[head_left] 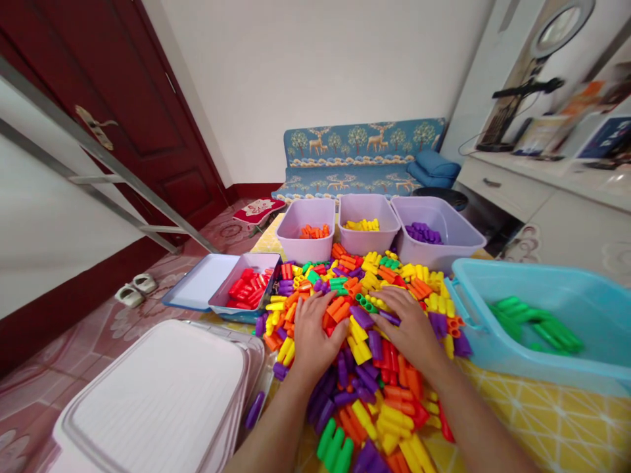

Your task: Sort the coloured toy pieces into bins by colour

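A big heap of plastic toy pieces shaped like joined tubes [361, 351], in red, orange, yellow, green and purple, covers the middle of the table. My left hand [315, 335] rests on the left part of the heap, fingers spread and thumb out, by some orange pieces [338, 309]. On the right side lies my right hand [408, 326], fingers apart, near a green piece [365, 303] and purple ones. Neither hand appears to grip a piece, though the fingertips are partly lost among them.
Behind the heap stand lilac bins with orange [305, 251], yellow [369, 244] and purple pieces [428, 253]. A blue tub [522, 355] at right holds green pieces; an open box [224, 303] at left holds red ones. White lids [158, 394] lie stacked at near left.
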The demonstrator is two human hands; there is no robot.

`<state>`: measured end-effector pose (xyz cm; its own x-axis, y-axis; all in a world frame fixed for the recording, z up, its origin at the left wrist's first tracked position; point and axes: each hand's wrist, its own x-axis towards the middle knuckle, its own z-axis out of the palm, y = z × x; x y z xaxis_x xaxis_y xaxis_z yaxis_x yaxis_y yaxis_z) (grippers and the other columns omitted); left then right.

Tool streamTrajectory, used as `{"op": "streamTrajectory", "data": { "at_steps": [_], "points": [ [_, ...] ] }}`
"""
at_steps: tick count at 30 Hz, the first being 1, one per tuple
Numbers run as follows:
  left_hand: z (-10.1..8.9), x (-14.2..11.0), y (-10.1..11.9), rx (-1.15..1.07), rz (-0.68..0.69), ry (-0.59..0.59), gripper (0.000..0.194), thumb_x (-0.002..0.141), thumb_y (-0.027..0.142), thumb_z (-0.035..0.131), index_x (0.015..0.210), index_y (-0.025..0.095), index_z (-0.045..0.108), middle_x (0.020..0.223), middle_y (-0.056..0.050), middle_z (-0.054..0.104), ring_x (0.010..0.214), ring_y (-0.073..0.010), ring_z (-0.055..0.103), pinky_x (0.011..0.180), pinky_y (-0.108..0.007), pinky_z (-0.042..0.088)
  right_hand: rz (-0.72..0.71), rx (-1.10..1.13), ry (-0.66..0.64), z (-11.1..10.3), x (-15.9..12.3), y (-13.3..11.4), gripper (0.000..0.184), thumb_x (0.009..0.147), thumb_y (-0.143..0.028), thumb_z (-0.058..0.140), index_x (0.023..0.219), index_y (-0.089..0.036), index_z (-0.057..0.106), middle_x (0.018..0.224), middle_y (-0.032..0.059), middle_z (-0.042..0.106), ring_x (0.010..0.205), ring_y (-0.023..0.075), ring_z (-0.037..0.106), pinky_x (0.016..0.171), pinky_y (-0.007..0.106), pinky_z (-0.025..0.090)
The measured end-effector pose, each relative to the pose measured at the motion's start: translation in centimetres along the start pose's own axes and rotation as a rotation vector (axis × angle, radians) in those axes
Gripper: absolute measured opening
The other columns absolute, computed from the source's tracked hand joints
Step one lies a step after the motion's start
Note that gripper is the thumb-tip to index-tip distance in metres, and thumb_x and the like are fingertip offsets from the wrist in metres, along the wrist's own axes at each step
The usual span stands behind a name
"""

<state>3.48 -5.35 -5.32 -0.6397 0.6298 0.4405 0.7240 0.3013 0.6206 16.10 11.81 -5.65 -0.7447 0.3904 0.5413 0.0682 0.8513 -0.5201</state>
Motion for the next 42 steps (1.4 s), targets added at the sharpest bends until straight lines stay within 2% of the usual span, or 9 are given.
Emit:
{"op": "streamTrajectory", "data": {
  "at_steps": [6, 13, 16, 20, 25, 28, 31, 37, 42],
  "points": [
    [0.0, 0.0, -0.1, -0.008, -0.003, -0.001, 0.046, 0.079, 0.032, 0.063, 0.125, 0.025, 0.057, 0.127, -0.006, 0.062, 0.125, -0.0274, 0.050, 0.115, -0.054, 0.021, 0.107, 0.080, 0.105, 0.5, -0.2, 0.2, 0.024, 0.083, -0.037, 0.065, 0.104, -0.026, 0.068, 0.105, 0.0082, 0.070, 0.102, 0.0286, 0.061, 0.093, 0.051, 0.047],
    [-0.1, 0.0, 0.0, -0.012, -0.006, -0.005, 0.046, 0.079, 0.033, 0.064, 0.124, 0.025, 0.059, 0.125, -0.006, 0.063, 0.124, -0.0276, 0.050, 0.115, -0.053, 0.023, 0.168, 0.201, 0.148, 0.9, -1.1, -0.2, 0.021, 0.087, -0.034, 0.057, 0.105, -0.026, 0.067, 0.106, 0.0077, 0.069, 0.103, 0.0275, 0.062, 0.092, 0.048, 0.047],
    [0.0, 0.0, 0.0, -0.013, -0.006, -0.001, 0.045, 0.080, 0.033, 0.064, 0.124, 0.025, 0.059, 0.125, -0.006, 0.063, 0.124, -0.0274, 0.051, 0.115, -0.053, 0.023, 0.162, 0.259, 0.175, 0.6, -1.0, -0.4, 0.020, 0.090, -0.031, 0.053, 0.103, -0.027, 0.069, 0.109, 0.0067, 0.068, 0.106, 0.0257, 0.061, 0.095, 0.046, 0.047],
    [-0.1, 0.0, -0.1, -0.026, -0.001, -0.014, 0.042, 0.081, 0.033, 0.064, 0.122, 0.027, 0.060, 0.124, -0.005, 0.064, 0.125, -0.0273, 0.050, 0.114, -0.054, 0.022, 0.114, 0.145, 0.296, -0.3, -0.9, -0.9, 0.021, 0.089, -0.031, 0.056, 0.104, -0.030, 0.071, 0.110, 0.0057, 0.068, 0.107, 0.0262, 0.059, 0.099, 0.049, 0.043],
    [-0.1, 0.1, -0.1, -0.038, -0.035, -0.003, 0.045, 0.082, 0.034, 0.062, 0.125, 0.025, 0.057, 0.126, -0.007, 0.063, 0.124, -0.0278, 0.051, 0.114, -0.054, 0.023, 0.219, 0.220, 0.361, -1.4, -0.4, -1.8, 0.021, 0.087, -0.035, 0.058, 0.101, -0.028, 0.072, 0.099, 0.0057, 0.071, 0.094, 0.0253, 0.065, 0.085, 0.043, 0.052],
    [-0.1, 0.1, 0.0, -0.050, -0.054, 0.014, 0.048, 0.083, 0.034, 0.061, 0.129, 0.024, 0.054, 0.129, -0.008, 0.060, 0.124, -0.0274, 0.052, 0.115, -0.053, 0.022, 0.336, 0.316, 0.230, -2.2, 1.5, -1.7, 0.022, 0.082, -0.037, 0.061, 0.096, -0.025, 0.074, 0.087, 0.0046, 0.074, 0.072, 0.0222, 0.068, 0.063, 0.035, 0.056],
    [-0.1, 0.1, 0.0, -0.061, -0.049, 0.019, 0.049, 0.084, 0.032, 0.059, 0.131, 0.025, 0.051, 0.131, -0.008, 0.059, 0.125, -0.0264, 0.051, 0.115, -0.051, 0.022, 0.383, 0.343, 0.108, -3.3, 5.4, -1.0, 0.020, 0.074, -0.033, 0.066, 0.087, -0.021, 0.076, 0.071, 0.0030, 0.073, 0.052, 0.0175, 0.063, 0.047, 0.029, 0.052],
    [0.0, 0.1, -0.2, -0.063, -0.047, 0.025, 0.047, 0.085, 0.031, 0.058, 0.131, 0.024, 0.051, 0.131, -0.008, 0.059, 0.125, -0.0254, 0.051, 0.115, -0.051, 0.022, 0.525, 0.541, 0.334, -4.2, 12.6, 0.6, 0.022, 0.067, -0.030, 0.069, 0.083, -0.015, 0.072, 0.057, 0.0008, 0.067, 0.047, 0.0149, 0.061, 0.047, 0.027, 0.052],
    [-0.4, 0.8, 0.6, -0.019, -0.069, 0.010, 0.044, 0.084, 0.030, 0.059, 0.128, 0.023, 0.054, 0.126, -0.009, 0.063, 0.118, -0.0275, 0.056, 0.109, -0.051, 0.034, 0.549, 0.557, 0.292, -3.6, 11.3, 0.9, 0.018, 0.067, -0.026, 0.068, 0.081, -0.015, 0.072, 0.056, 0.0015, 0.067, 0.046, 0.0148, 0.061, 0.045, 0.026, 0.050]
  ]
}}
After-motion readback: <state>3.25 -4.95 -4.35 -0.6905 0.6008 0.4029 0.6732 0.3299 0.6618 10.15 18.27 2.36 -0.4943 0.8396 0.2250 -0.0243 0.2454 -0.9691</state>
